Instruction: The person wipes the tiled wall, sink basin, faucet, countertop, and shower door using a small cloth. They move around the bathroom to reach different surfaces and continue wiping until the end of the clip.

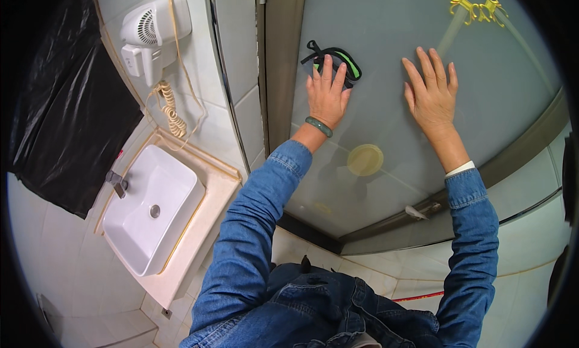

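In front of me is a grey frosted glass panel (386, 112). A black and green glass wiper (350, 67) with a black loop strap lies against its upper left part. My left hand (327, 94), with a dark green bangle at the wrist, lies over the wiper's lower part, fingers stretched along it and thumb at its right side. The palm hides much of the wiper. My right hand (433, 97) is spread on or just before the glass further right, holding nothing. Both arms are in denim sleeves.
A dark metal frame (280, 64) edges the panel. To the left are a white basin (154, 209) with a tap (117, 184), a hair dryer (155, 31) with coiled cord, and black plastic sheeting (66, 118). Yellow rings (476, 10) show at upper right, a round yellowish shape (365, 160) below.
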Motion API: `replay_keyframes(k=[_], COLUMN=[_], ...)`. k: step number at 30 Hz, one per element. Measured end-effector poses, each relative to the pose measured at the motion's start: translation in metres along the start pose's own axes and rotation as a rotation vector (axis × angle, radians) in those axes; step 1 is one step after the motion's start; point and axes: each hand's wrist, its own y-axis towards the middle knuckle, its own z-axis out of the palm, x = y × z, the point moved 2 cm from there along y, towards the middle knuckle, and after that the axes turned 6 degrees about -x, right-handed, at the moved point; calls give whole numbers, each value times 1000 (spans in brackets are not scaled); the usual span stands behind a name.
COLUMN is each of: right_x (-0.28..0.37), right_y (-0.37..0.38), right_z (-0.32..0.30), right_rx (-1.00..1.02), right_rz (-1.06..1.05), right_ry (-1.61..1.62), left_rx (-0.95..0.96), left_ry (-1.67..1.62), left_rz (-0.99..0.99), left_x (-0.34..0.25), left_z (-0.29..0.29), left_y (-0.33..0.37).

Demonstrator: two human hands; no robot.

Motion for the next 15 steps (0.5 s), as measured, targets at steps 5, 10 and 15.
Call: replay_keyframes(k=[5, 10, 15], right_x=[0, -1, -1], right_y=[0, -1, -1], right_z=[0, 1, -1], right_rx=[-5, 4, 1], right_rz=[-1, 9, 9], right_ry=[-1, -3, -3], left_rx=[-113, -120, -99], left_ry=[92, 99, 93], left_rz=[-137, -309, -714], left_x=[34, 68, 64], left_z=[-17, -12, -13], left_y=[28, 21, -91])
